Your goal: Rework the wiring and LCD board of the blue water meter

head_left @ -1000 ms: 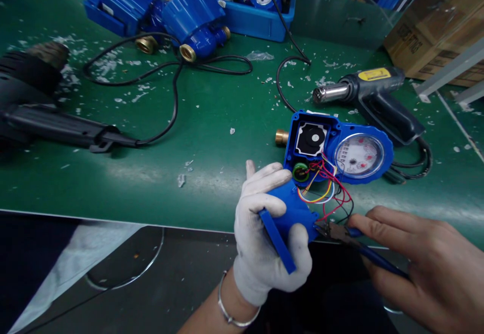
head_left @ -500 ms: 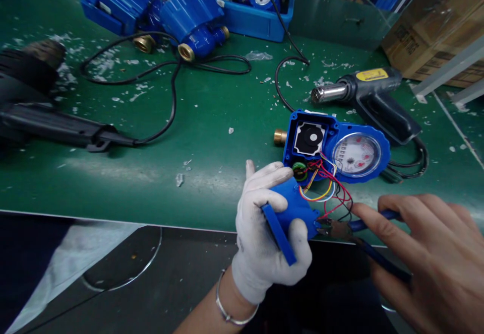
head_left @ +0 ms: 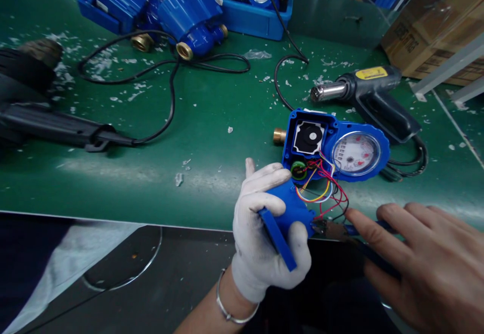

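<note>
A flat blue plastic cover with a raised rim strip point(head_left: 289, 205) is held tilted over the near edge of the green tabletop point(head_left: 212, 162), right of its middle, the white-gloved left hand point(head_left: 260, 243) having its fingers clamped on it. Thin red, black, yellow and white wires point(head_left: 325, 193) run between the cover and an open blue plastic water meter point(head_left: 328, 127), which lies just beyond, near that same edge. Inside the meter's housing sit a black square unit with a white frame point(head_left: 309, 136) and a green round part point(head_left: 298, 170); beside them is a round clear-faced dial point(head_left: 355, 153), and a brass threaded fitting point(head_left: 279, 136) sticks out leftward. The bare right hand point(head_left: 427, 253) has its fingers bent around the handles of dark-blue-handled metal pliers point(head_left: 335, 230), whose tips are at the cover's right corner; whether they grip a wire I cannot tell. Behind the meter, toward the tabletop's right edge, rests a black heat gun with a silver nozzle point(head_left: 372, 94). A large black corded tool point(head_left: 56, 125) lies at the left edge. Toward the far edge are two blue meters point(head_left: 191, 16) and a blue plastic crate point(head_left: 253, 19); a brown cardboard box point(head_left: 427, 26) occupies the far right corner
</note>
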A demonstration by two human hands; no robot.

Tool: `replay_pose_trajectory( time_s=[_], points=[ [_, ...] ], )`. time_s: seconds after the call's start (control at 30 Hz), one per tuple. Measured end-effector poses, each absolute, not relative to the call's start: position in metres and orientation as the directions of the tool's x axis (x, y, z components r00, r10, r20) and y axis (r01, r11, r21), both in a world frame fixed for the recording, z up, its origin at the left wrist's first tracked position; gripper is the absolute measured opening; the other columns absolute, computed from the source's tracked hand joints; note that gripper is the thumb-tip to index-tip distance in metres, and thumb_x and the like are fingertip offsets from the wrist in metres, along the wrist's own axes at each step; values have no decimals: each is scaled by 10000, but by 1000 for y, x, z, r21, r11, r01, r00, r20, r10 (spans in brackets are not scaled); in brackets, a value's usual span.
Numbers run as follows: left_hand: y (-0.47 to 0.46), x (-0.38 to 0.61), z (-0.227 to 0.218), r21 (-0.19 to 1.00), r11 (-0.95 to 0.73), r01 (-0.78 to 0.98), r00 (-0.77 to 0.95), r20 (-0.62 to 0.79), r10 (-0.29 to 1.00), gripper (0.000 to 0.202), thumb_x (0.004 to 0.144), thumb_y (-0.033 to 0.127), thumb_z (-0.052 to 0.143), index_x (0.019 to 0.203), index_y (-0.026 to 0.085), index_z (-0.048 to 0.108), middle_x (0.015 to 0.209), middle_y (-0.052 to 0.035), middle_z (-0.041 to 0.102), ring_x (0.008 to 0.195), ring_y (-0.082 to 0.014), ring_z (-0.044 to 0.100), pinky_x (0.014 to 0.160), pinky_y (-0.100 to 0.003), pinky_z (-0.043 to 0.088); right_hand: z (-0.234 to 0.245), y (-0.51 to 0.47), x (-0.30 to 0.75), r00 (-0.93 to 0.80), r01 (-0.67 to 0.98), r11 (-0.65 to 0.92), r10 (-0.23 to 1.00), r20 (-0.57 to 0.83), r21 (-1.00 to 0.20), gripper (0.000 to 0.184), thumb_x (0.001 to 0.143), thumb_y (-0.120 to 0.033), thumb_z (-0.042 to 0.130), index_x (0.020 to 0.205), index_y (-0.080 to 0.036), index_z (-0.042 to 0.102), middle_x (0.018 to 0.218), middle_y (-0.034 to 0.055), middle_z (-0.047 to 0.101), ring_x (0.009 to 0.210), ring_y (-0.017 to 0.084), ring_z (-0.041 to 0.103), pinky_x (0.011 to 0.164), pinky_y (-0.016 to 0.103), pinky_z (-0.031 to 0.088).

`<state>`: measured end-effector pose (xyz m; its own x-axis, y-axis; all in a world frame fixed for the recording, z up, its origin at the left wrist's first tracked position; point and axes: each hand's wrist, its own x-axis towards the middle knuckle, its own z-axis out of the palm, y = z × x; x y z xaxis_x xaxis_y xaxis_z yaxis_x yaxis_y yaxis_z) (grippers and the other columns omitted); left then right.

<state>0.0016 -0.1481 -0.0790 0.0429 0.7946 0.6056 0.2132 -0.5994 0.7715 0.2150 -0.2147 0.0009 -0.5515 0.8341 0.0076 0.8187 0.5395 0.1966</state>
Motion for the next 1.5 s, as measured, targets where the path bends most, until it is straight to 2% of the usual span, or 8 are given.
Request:
replay_pose_trajectory(
  time_s=[0.27, 0.37, 0.5, 0.6, 0.83, 1.1, 1.27, 1.5],
  points=[
    [-149, 2, -79, 750, -607, 263, 41, 620, 783, 290, 752, 308, 651, 947, 244, 446, 1088, -106, 661, 1127, -321, 617, 1110, -679, 304, -1, -214, 207, -490, 865, 482, 871, 24, 142, 361, 841, -231, 411, 1183, -194, 521, 786, 28, 541, 639, 213, 598, 477, 344, 485],
    [-149, 2, -78, 743, -618, 256, 44, 630, 776, 286, 754, 299, 644, 951, 241, 445, 1093, -110, 659, 1133, -327, 612, 1102, -688, 306, -1, -213, 207, -459, 888, 459, 888, 25, 15, 325, 869, -208, 378, 1157, -212, 528, 798, 16, 586, 639, 179, 630, 476, 311, 512],
    [-150, 1, -80, 749, -617, 244, 48, 626, 779, 325, 720, 247, 651, 967, 233, 441, 1129, -120, 646, 1148, -332, 602, 1125, -694, 259, -6, -213, 210, -367, 909, 350, 929, -38, -226, 303, 921, -213, 335, 1119, -261, 559, 789, -32, 591, 606, 97, 597, 528, 238, 497],
    [-150, 0, -81, 762, -595, 256, 61, 602, 796, 318, 731, 255, 640, 974, 240, 435, 1152, -113, 639, 1168, -333, 590, 1127, -695, 258, -10, -216, 212, -349, 901, 320, 936, -51, -293, 303, 920, -204, 355, 1145, -258, 549, 848, -23, 586, 684, 85, 591, 591, 216, 496],
    [-148, 1, -82, 783, -578, 229, 60, 581, 812, 305, 731, 240, 637, 963, 234, 439, 1145, -114, 640, 1167, -327, 589, 1136, -679, 242, -12, -224, 219, -350, 931, 351, 936, 31, -97, 403, 888, -261, 424, 1284, -230, 492, 1064, 72, 530, 910, 209, 514, 745, 402, 496],
    [-147, 1, -83, 778, -584, 230, 60, 588, 807, 310, 732, 239, 642, 975, 236, 450, 1156, -112, 643, 1171, -326, 590, 1130, -671, 261, -4, -222, 212, -382, 923, 384, 920, 90, -6, 460, 832, -241, 495, 1288, -179, 502, 1074, 122, 527, 892, 267, 494, 713, 420, 419],
    [-147, 2, -83, 764, -599, 240, 65, 603, 795, 342, 688, 221, 652, 969, 234, 458, 1146, -113, 652, 1156, -333, 597, 1117, -674, 281, 5, -214, 212, -486, 865, 470, 872, 61, 174, 552, 803, -334, 545, 1331, -183, 488, 1057, 118, 546, 889, 298, 498, 690, 411, 383],
    [-149, 1, -82, 748, -616, 247, 67, 621, 781, 373, 655, 209, 671, 961, 244, 461, 1133, -93, 656, 1134, -331, 609, 1107, -680, 294, 18, -207, 208, -528, 818, 503, 849, 14, 279, 543, 778, -324, 501, 1305, -195, 512, 988, 110, 565, 798, 298, 506, 617, 413, 352]
  ],
)
